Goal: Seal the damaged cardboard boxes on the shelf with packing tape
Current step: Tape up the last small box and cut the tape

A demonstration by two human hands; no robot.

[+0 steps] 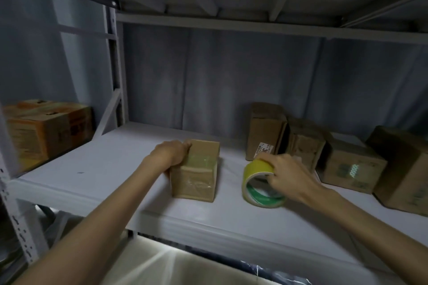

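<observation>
- The small cardboard box point(194, 171) stands near the front edge of the shelf point(97, 169), at about 6 o'clock from the middle of the shelf board; clear tape is already seen across its top and down its front face.
- The box is gripped at its left top edge by the left hand point(172, 151), fingers curled over the edge. This hold is best kept firm, so the box is not dragged while tape is pulled.
- The roll of packing tape point(260, 183) rests on edge at 3 o'clock from the box, apart from it, and is pinched at its rim by the fingers point(269, 178) of the right hand point(289, 174).
- The free tape end cannot be made out; it should be found before the roll is lifted.
- More brown boxes point(347, 164) wait at 2 o'clock.
</observation>
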